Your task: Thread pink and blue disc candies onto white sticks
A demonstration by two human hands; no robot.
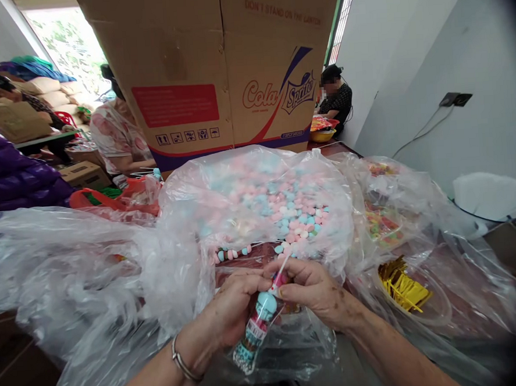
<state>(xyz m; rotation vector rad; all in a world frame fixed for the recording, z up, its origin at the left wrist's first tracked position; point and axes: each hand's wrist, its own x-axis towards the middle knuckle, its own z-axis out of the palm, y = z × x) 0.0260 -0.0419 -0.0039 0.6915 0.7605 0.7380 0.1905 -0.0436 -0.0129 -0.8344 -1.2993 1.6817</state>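
A clear wrapped candy skewer (256, 331) with blue and pink pieces and a barcode label hangs tilted between my hands. My left hand (238, 302) pinches the wrapper near its gathered top. On the other side of that top, my right hand (314, 288) has its thumb and fingers closed on the same wrapper, beside a white stick (283, 265) that points up. Just beyond my hands, pink, blue and white candies (292, 217) lie in a large clear plastic bag (183, 189). A short row of candies (234, 253) lies at the bag's opening.
A tall cardboard box (180, 58) stands behind the candies. Gold twist ties (403, 286) sit in a clear bowl at the right. Crumpled plastic (92, 267) covers the left side. A red bag (142, 194) lies farther back. Several people sit beyond, including a person in black (342, 97).
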